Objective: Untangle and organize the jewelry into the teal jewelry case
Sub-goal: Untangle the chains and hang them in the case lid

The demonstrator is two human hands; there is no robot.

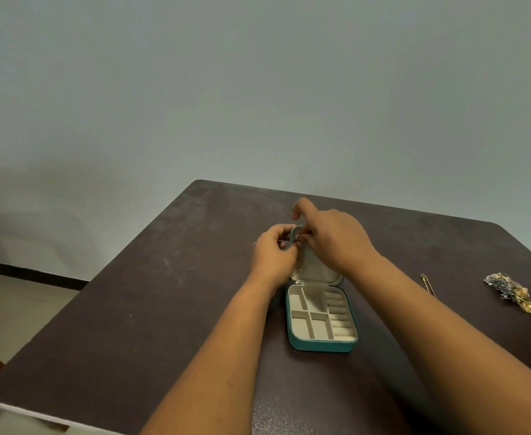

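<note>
The teal jewelry case (320,318) lies open mid-counter (132,309), lid upright. Left hand (273,252) and right hand (330,237) meet at the lid's top edge, fingers curled, apparently pinching something tiny there. The tangled jewelry (512,291) waits far right, nearer the right hand.

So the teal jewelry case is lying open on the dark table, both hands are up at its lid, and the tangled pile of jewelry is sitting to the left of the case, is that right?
Not quite. The head view shows the teal jewelry case open on the dark table, with the left hand and right hand at its lid, but the tangled pile of jewelry lies to the right of the case.
</note>
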